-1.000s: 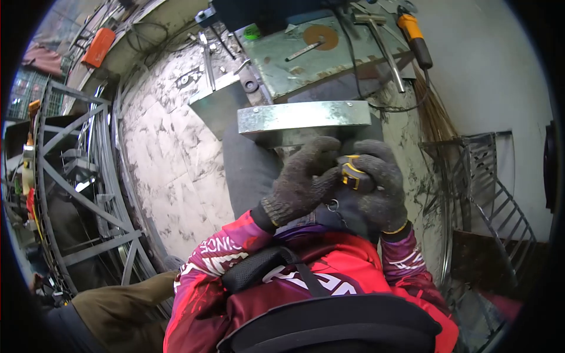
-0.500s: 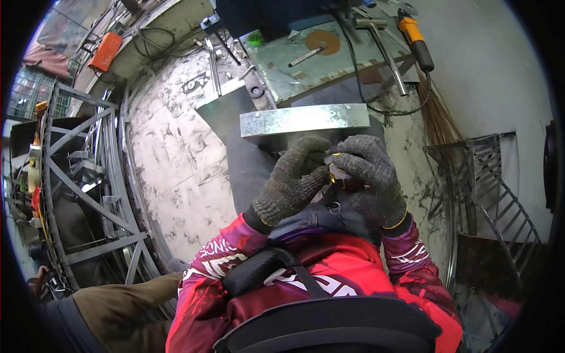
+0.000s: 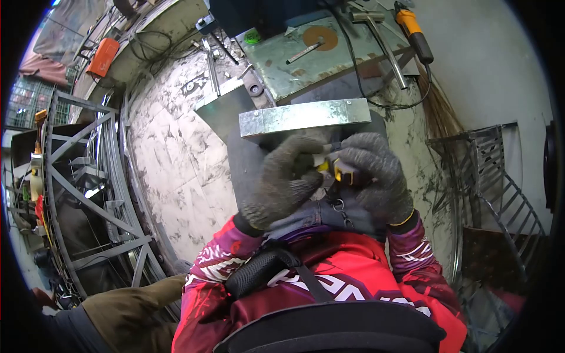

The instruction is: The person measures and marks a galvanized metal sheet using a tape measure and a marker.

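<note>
While the right hand (image 3: 379, 176) grips the tape measure (image 3: 344, 174), the left hand (image 3: 282, 181) pinches its yellow blade (image 3: 322, 167), near galvanized metal piece (image 3: 305, 117).

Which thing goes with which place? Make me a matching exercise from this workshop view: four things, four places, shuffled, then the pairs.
Things
1. tape measure
2. hammer
3. brown disc
4. shiny metal piece

Places
A. flat on the green tabletop, a slim stick overlapping it
B. crosswise, just ahead of the left hand and right hand
C. beside the orange-and-black power tool
D. in the right hand

Pairs: 1-D, 2-C, 3-A, 4-B
</note>
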`<act>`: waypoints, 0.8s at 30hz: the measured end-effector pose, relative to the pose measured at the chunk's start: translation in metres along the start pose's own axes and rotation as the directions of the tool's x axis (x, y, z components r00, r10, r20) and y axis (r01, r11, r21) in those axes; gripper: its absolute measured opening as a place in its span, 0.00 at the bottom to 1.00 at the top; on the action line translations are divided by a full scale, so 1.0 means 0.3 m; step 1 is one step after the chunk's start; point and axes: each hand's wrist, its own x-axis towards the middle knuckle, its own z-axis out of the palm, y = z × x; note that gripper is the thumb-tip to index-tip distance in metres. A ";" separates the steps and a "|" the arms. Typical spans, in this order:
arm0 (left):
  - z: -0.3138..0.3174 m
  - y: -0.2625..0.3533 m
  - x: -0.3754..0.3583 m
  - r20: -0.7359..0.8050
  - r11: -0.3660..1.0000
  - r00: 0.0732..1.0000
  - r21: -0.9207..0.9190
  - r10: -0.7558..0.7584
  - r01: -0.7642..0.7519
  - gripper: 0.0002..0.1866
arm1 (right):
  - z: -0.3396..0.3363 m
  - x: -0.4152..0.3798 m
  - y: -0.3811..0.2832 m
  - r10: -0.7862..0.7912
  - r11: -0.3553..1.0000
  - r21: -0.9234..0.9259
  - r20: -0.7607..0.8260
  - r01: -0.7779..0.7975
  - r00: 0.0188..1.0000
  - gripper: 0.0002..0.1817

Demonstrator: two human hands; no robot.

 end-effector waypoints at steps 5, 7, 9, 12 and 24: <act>-0.342 0.039 0.009 -0.209 1.000 0.978 -0.017 -0.013 0.009 0.08 | -0.151 0.037 0.124 -0.029 0.971 -0.239 -0.176 -0.014 0.984 0.19; -0.480 -0.021 0.010 -0.310 0.999 0.951 -0.049 0.001 -0.017 0.05 | -0.232 0.045 0.193 0.008 0.943 -0.328 -0.171 -0.065 0.985 0.18; -0.569 -0.126 0.010 -0.316 0.997 0.949 -0.071 -0.010 -0.013 0.04 | -0.278 0.052 0.223 0.106 0.908 -0.390 -0.146 -0.156 0.984 0.13; -0.568 -0.236 0.032 -0.265 0.991 0.955 -0.038 -0.132 0.127 0.03 | -0.295 0.053 0.265 0.130 0.892 -0.420 -0.116 -0.167 0.985 0.10; -0.412 -0.276 0.073 -0.283 0.993 0.952 -0.003 -0.115 0.119 0.06 | -0.265 0.113 0.287 0.253 0.857 -0.493 0.145 -0.152 0.957 0.15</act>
